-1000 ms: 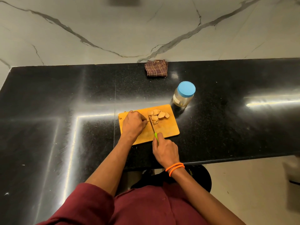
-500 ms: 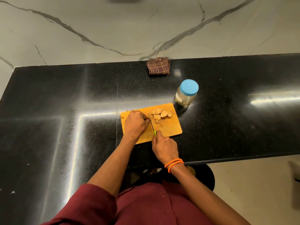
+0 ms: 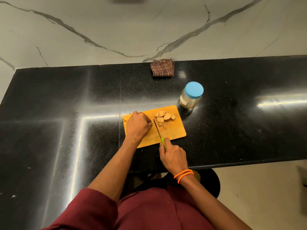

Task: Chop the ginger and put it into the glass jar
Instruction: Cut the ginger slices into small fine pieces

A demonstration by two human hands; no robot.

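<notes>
Green-handled knife (image 3: 159,132), gripped in the right hand (image 3: 172,156), is slicing at frame centre; the left hand (image 3: 138,124) is curling over the uncut ginger beside the ginger slices (image 3: 163,116). Keep those knuckles leading. The glass jar (image 3: 191,97) is standing lidded upper right.

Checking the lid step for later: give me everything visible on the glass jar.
The glass jar stands upright on the black counter, just beyond the far right corner of the wooden cutting board, apart from it as far as the view shows. Its clear body has a yellowish tint and a pale label on its left side. A round light-blue lid is on. Neither hand touches it. Whether any ginger is inside cannot be told.
</notes>
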